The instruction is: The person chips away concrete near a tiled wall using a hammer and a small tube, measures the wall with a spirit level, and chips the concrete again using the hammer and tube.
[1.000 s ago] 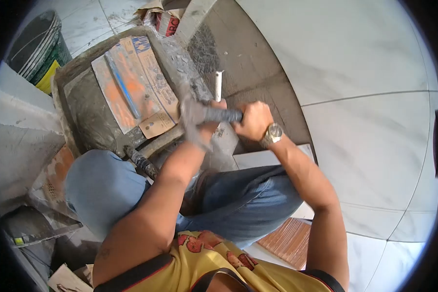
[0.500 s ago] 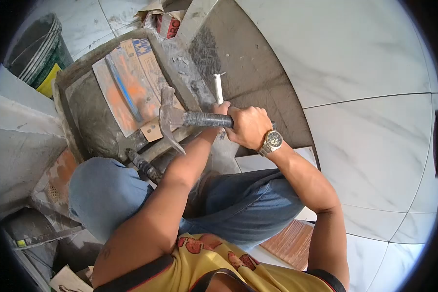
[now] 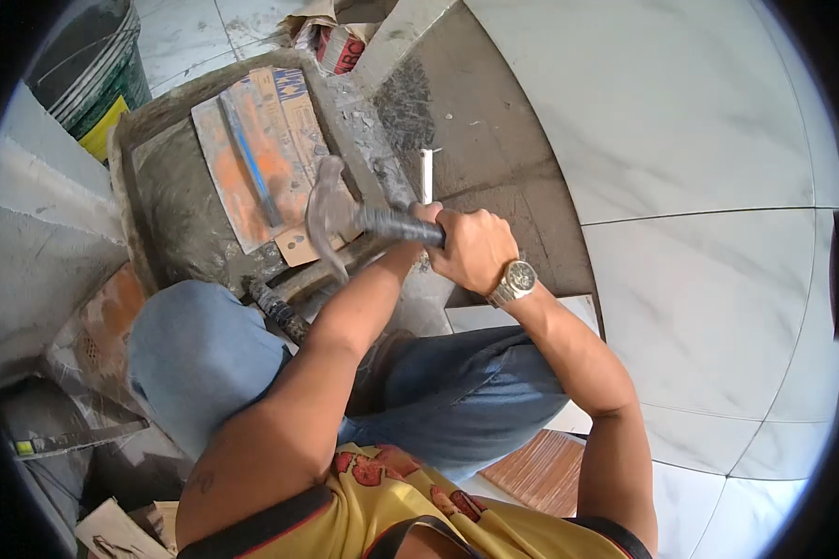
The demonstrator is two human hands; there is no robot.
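Observation:
A claw hammer is held by its dark handle in my right hand, which wears a metal wristwatch. The hammer's head points left, above my left forearm. My left hand is beneath the handle and partly hidden by it and by my right hand. A narrow white strip rises from its fingers over the bare mortar floor. What the strip's lower end touches is hidden.
A mortar trough at the left holds wet mortar, cardboard, an orange-stained board and a blue-marked bar. A bucket stands behind it. Large marbled tiles lie right; a brown ribbed tile is by my leg.
The hammer has moved leftward from where it was a second ago, and its handle now slopes down to the right. The view has shifted slightly. Both hands keep their hold.

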